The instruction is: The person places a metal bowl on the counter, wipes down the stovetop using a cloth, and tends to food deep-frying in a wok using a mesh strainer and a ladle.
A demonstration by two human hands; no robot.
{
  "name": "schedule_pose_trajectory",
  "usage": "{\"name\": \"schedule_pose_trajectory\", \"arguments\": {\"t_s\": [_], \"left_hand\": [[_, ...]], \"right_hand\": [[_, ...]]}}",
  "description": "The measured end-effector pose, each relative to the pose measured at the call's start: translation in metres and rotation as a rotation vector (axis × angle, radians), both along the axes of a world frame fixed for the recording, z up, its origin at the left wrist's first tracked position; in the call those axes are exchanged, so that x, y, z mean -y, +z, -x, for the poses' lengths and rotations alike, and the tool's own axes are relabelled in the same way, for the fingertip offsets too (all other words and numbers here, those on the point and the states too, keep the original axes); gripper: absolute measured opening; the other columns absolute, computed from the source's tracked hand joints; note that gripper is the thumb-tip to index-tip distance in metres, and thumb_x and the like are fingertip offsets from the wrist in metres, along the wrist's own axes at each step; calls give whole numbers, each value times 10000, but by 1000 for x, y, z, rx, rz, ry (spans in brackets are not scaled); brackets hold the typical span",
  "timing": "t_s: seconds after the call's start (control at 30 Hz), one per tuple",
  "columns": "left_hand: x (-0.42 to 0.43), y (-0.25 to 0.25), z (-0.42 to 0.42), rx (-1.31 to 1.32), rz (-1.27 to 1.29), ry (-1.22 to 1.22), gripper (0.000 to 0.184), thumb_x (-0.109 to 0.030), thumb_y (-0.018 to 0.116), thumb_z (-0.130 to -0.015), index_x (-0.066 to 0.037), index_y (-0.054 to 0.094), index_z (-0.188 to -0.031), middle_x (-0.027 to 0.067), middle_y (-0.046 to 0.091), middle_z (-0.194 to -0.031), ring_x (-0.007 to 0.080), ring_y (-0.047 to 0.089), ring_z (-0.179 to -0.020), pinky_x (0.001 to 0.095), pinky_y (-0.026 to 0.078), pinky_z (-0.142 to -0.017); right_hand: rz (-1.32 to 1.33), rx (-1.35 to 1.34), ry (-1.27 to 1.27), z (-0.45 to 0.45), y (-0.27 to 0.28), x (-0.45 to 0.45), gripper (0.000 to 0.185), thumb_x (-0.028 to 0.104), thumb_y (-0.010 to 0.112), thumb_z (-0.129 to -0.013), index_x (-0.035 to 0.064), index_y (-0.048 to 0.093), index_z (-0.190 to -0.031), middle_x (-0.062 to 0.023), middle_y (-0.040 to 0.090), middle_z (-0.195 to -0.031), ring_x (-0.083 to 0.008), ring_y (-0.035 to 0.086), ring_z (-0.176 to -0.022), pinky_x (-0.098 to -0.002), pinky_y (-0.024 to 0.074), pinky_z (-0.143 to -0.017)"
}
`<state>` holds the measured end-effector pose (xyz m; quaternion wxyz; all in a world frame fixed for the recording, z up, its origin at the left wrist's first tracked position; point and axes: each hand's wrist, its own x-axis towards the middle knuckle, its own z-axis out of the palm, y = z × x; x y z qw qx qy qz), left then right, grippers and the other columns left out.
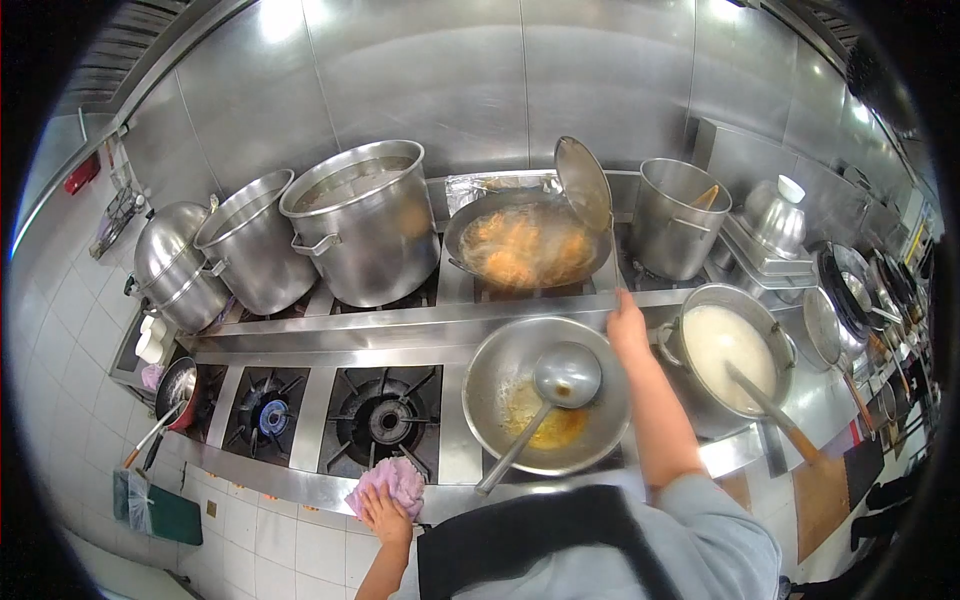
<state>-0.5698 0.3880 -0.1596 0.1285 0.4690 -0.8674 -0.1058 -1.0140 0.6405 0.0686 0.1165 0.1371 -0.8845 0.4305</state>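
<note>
My left hand (pixel 388 515) rests on a bunched pink cloth (pixel 392 487) at the stove's front edge, its fingers curled over it. My right hand (pixel 627 322) is stretched forward, closed round the handle of a round skimmer (pixel 583 185). The skimmer's head stands tilted up over the right side of a wok (pixel 459 238), where orange-brown pieces (pixel 510 262) fry in bubbling oil. Nearer me, a wide steel wok (pixel 483 372) holds some yellow oil (pixel 548 425). A large ladle (pixel 567 376) lies in it, its handle over the front rim.
Two tall stockpots (pixel 365 240) (pixel 258 250) and a domed pot (pixel 178 262) stand at the back left. A burner (pixel 272 415) on the left shows a blue flame. At right are a pot of whitish liquid (pixel 728 355) with a utensil in it and another tall pot (pixel 672 235).
</note>
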Motion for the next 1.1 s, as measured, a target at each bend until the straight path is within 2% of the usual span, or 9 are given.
{"name": "schedule_pose_trajectory", "arguments": {"t_s": [0.17,0.47,0.53,0.57,0.63,0.67,0.73,0.97,1.1], "left_hand": [[-1,1,0,0,7,-8,451,-189,458,-881,-135,404,-1326,122,259,-1461,328,136,-1381,512,147,-1066],[0,-2,0,-26,20,-9,449,-185,456,-882,-130,408,-1325,128,267,-1458,333,137,-1380,519,148,-1063],[-1,0,0,-15,8,-6,447,-186,457,-881,-127,409,-1322,132,267,-1456,337,141,-1378,534,159,-1055],[-1,0,0,-15,8,-3,447,-186,457,-881,-127,409,-1322,132,267,-1456,337,141,-1378,534,159,-1055],[0,0,0,-12,10,-1,445,-187,455,-880,-124,411,-1318,137,270,-1453,343,150,-1374,547,169,-1049],[0,-1,0,-14,10,3,445,-187,455,-880,-124,411,-1318,137,270,-1453,343,150,-1374,547,169,-1049],[-1,-1,0,-17,23,2,438,-185,454,-878,-123,419,-1310,141,275,-1448,345,157,-1372,549,169,-1050],[-1,-1,1,-26,34,11,428,-182,458,-874,-117,436,-1296,144,287,-1439,352,162,-1368,545,171,-1049],[-3,3,1,-32,32,4,424,-183,459,-875,-114,437,-1292,141,289,-1438,349,162,-1369,538,167,-1051]], "right_hand": [[-61,-12,-58,7,5,-1,457,30,449,-809,16,438,-1266,-302,587,-1008,-429,573,-951,-457,459,-818],[53,-30,-13,48,-22,11,423,20,446,-803,-6,478,-1224,-302,571,-1064,-403,543,-1043,-422,428,-893],[82,63,13,58,-23,19,420,16,445,-805,0,478,-1224,-260,623,-941,-369,628,-822,-434,497,-711],[83,63,16,56,-16,23,420,16,445,-805,0,478,-1224,-260,623,-941,-369,628,-822,-434,497,-711],[310,353,120,50,-2,30,434,3,428,-805,4,449,-1239,-171,600,-754,-256,566,-515,-397,449,-444],[309,352,124,54,-4,34,434,3,428,-805,4,449,-1239,-171,600,-754,-256,566,-515,-397,449,-444],[535,499,200,57,-2,44,454,-13,406,-801,4,409,-1254,-89,518,-651,-144,424,-387,-320,327,-319],[650,673,299,36,13,69,298,-13,391,-827,20,421,-1121,-57,492,-656,-126,432,-413,-287,340,-332],[686,736,347,30,16,80,339,-12,396,-834,23,403,-1171,-53,493,-664,-113,428,-421,-274,338,-336]]}}
